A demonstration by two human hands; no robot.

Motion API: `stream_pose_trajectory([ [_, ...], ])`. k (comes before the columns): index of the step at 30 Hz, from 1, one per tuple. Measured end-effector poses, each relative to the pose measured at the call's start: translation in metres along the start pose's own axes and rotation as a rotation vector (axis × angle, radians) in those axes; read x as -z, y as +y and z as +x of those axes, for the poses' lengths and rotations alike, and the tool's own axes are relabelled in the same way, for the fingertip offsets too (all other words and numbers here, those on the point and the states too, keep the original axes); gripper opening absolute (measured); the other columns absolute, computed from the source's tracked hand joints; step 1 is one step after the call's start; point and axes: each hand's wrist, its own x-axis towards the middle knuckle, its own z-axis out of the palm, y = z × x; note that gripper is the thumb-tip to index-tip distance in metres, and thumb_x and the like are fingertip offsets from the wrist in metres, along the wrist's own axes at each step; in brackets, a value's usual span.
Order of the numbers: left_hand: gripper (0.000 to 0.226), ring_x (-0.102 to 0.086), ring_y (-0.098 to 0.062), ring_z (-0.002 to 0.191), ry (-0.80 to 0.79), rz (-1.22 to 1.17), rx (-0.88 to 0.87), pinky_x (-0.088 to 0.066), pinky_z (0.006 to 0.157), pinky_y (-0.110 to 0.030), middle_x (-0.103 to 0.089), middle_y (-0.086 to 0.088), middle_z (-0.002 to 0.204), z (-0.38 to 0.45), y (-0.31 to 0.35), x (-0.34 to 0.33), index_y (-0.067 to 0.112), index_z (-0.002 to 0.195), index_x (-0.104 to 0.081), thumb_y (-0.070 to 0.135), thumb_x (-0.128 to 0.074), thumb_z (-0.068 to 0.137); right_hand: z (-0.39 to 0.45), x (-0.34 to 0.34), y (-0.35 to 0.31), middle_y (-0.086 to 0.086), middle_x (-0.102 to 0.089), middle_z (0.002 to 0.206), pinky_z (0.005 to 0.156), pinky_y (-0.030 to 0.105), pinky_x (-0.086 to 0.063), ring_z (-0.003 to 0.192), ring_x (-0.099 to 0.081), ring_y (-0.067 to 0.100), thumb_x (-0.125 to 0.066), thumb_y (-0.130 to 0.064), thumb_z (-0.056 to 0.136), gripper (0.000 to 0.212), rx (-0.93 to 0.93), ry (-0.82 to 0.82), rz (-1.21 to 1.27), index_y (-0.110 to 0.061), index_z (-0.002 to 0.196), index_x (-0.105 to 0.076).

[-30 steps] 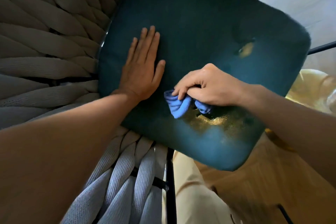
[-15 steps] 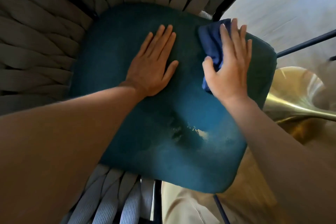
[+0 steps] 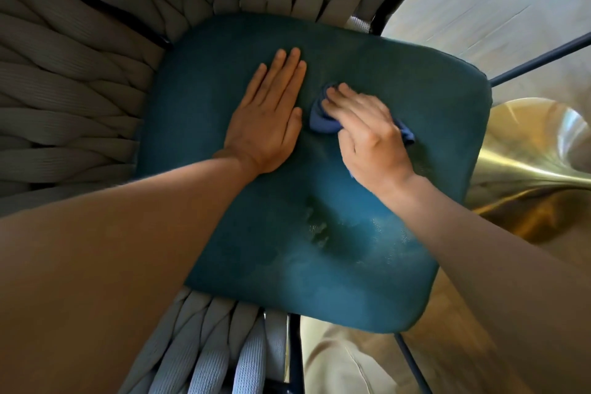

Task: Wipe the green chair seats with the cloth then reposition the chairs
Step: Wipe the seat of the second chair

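Thick grey woven rope backrest wraps the green seat cushion from nine to twelve o'clock. The left hand lies flat with fingers together, bracing the seat. Just at its three o'clock, the right hand presses the bunched blue cloth against the cushion. Wiping is underway; the next stroke likely needs the pale patch near six o'clock.

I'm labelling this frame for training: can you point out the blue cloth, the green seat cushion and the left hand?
blue cloth (image 3: 323,120): head view, on the bunched fold left of the right fingers.
green seat cushion (image 3: 319,281): head view, on its bare near part.
left hand (image 3: 267,118): head view, on the back of the hand.
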Motion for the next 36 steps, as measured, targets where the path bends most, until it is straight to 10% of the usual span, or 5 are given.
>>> stream_pose_trajectory([
  [10,0.063,-0.006,-0.028,0.157,-0.014,-0.037,0.042,-0.004,0.128,-0.044,-0.014,-0.013,0.169,-0.001,0.007,0.006,0.002,0.160,-0.021,0.033,-0.033,0.106,-0.038,0.042,-0.036,0.000,-0.075,0.080,0.084,0.041,-0.054,0.087,-0.070,0.023,-0.043,0.007,0.078,0.034,-0.268,-0.047,0.288,-0.006,0.075,-0.075],
  [15,0.063,-0.013,-0.029,0.157,-0.036,-0.005,-0.185,-0.008,0.128,-0.046,-0.020,-0.015,0.168,0.014,0.033,0.009,0.001,0.158,-0.027,0.037,-0.034,0.106,-0.031,0.080,-0.018,0.000,-0.074,0.108,0.099,0.034,-0.051,0.108,-0.068,0.017,-0.045,0.007,0.085,0.038,-0.685,0.279,0.201,-0.008,0.100,-0.077],
  [22,0.065,-0.013,-0.029,0.157,-0.128,0.091,-0.409,-0.009,0.128,-0.044,-0.017,-0.014,0.168,0.044,0.056,-0.011,0.001,0.159,-0.024,0.038,-0.033,0.106,-0.026,0.066,0.033,0.022,-0.037,0.157,0.118,0.053,-0.029,0.145,-0.034,0.043,-0.049,-0.008,0.090,0.062,-0.741,0.174,-0.188,0.002,0.150,-0.039],
  [28,0.065,-0.011,-0.027,0.157,-0.154,0.093,-0.413,-0.009,0.128,-0.044,-0.015,-0.013,0.169,0.043,0.053,-0.015,0.003,0.160,-0.022,0.039,-0.030,0.107,-0.040,0.043,0.028,0.013,-0.061,0.139,0.115,0.034,-0.036,0.136,-0.051,0.031,-0.049,0.004,0.086,0.046,-0.620,0.304,-0.185,-0.002,0.128,-0.066],
  [36,0.060,-0.010,-0.026,0.157,-0.201,0.015,-0.412,-0.006,0.128,-0.041,-0.016,-0.011,0.169,0.045,0.051,-0.010,0.004,0.160,-0.022,0.030,-0.028,0.107,-0.066,0.060,0.007,0.008,-0.075,0.116,0.104,0.040,-0.049,0.117,-0.066,0.022,-0.045,0.009,0.080,0.042,-0.467,0.068,0.041,-0.005,0.100,-0.080],
])
